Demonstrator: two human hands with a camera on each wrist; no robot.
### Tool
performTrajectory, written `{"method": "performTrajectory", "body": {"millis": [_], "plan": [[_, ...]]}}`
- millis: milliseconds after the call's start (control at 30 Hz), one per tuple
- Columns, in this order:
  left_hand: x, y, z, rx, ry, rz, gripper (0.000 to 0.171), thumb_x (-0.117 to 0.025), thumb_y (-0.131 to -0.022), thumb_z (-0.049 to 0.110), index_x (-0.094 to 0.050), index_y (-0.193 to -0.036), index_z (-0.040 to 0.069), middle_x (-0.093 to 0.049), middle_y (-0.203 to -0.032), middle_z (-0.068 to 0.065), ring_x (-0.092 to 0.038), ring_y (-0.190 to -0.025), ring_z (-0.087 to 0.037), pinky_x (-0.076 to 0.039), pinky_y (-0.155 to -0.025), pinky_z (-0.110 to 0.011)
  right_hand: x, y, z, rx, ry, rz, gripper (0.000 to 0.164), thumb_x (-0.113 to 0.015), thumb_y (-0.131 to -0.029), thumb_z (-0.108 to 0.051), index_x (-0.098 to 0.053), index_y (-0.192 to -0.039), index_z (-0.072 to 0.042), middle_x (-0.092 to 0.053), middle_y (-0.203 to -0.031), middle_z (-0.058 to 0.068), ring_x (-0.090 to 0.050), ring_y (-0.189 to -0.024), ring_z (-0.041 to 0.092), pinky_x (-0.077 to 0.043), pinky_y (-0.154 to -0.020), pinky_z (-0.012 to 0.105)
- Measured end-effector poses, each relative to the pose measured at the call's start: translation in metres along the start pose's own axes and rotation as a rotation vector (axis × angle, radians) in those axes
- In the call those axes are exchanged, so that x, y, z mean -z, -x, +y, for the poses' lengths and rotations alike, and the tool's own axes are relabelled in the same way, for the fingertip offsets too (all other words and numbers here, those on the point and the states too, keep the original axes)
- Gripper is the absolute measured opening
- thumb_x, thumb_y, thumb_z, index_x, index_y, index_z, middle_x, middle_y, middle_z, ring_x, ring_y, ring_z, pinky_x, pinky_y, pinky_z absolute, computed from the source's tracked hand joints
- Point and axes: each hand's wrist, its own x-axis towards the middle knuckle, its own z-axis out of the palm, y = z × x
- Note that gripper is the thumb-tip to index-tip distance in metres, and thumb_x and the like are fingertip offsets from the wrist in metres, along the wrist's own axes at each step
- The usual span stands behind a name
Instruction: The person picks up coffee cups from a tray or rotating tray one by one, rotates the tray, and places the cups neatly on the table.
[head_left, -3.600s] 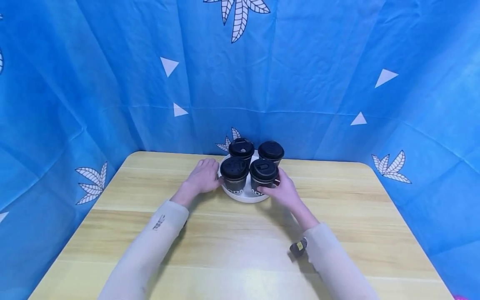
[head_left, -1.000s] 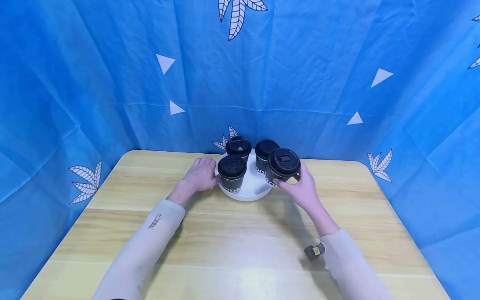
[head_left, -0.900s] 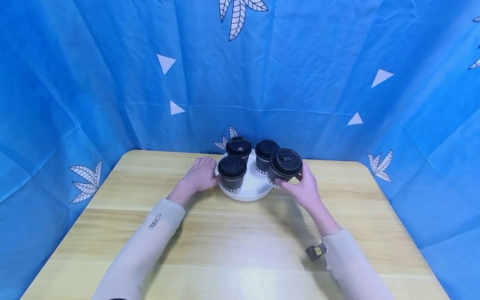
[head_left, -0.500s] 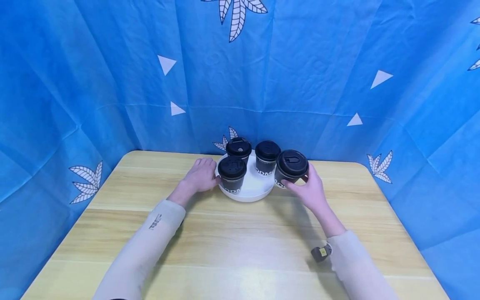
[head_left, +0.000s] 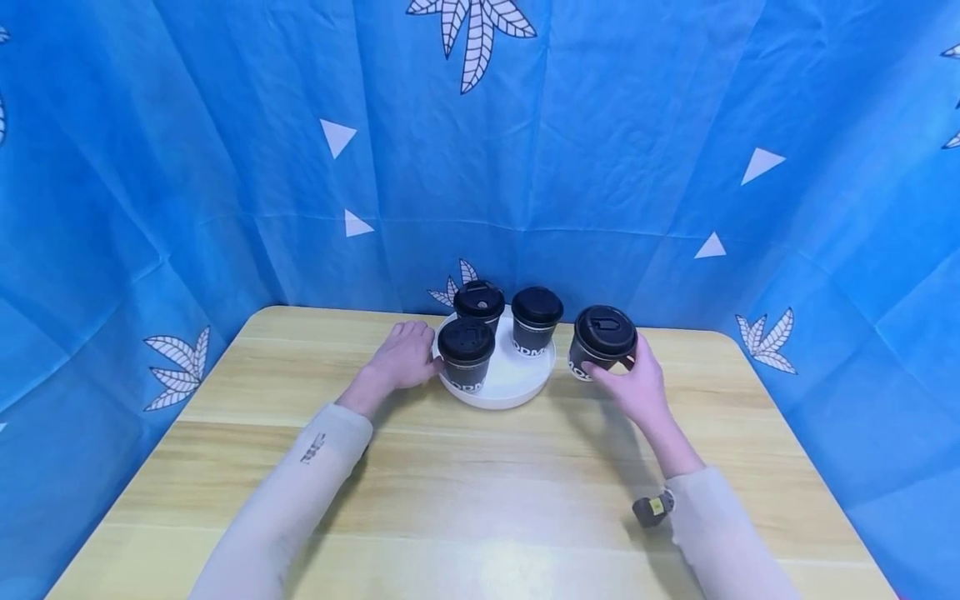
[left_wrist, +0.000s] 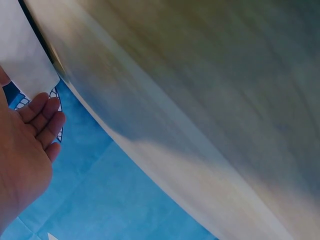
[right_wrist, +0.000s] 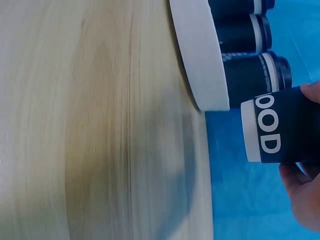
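My right hand [head_left: 633, 383] grips a black lidded coffee cup [head_left: 597, 337] to the right of a round white tray [head_left: 517, 392]. In the right wrist view this cup [right_wrist: 280, 127], with white lettering and a white base band, is off the table. Three similar cups stand upright on the tray: a front-left cup [head_left: 467, 358], a back-left cup [head_left: 478, 300] and a back-right cup [head_left: 536, 323]. At the tray's left side rests my left hand [head_left: 405, 357]. Its fingers [left_wrist: 45, 120] are loosely bent by the white wall in the left wrist view.
The light wooden table [head_left: 480, 492] ends at the back against a blue cloth [head_left: 637, 167] with leaf and triangle prints. A small dark wrist camera [head_left: 652, 508] sits below my right sleeve.
My right hand has lifted the front-right cup out of the tray and carried it rightward, beyond the tray's rim. The left hand and the other cups have stayed in place.
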Motion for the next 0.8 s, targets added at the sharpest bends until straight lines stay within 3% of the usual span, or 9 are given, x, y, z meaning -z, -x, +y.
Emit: {"method": "performTrajectory", "body": {"millis": [800], "plan": [[0.0,0.002,0.002,0.006,-0.001,0.006,0.042,-0.061,-0.094,0.04,-0.057,-0.112,0.002,-0.053,-0.112,-0.012,-0.046,-0.114,-0.032,-0.032,-0.112,-0.048,0.027,-0.005,0.034,-0.111,0.027,0.116,0.083,-0.084,-0.085,-0.015,-0.04,-0.154,-0.003,-0.052,-0.146,0.019,-0.05,-0.136,0.035,-0.042,-0.114,0.05]]}}
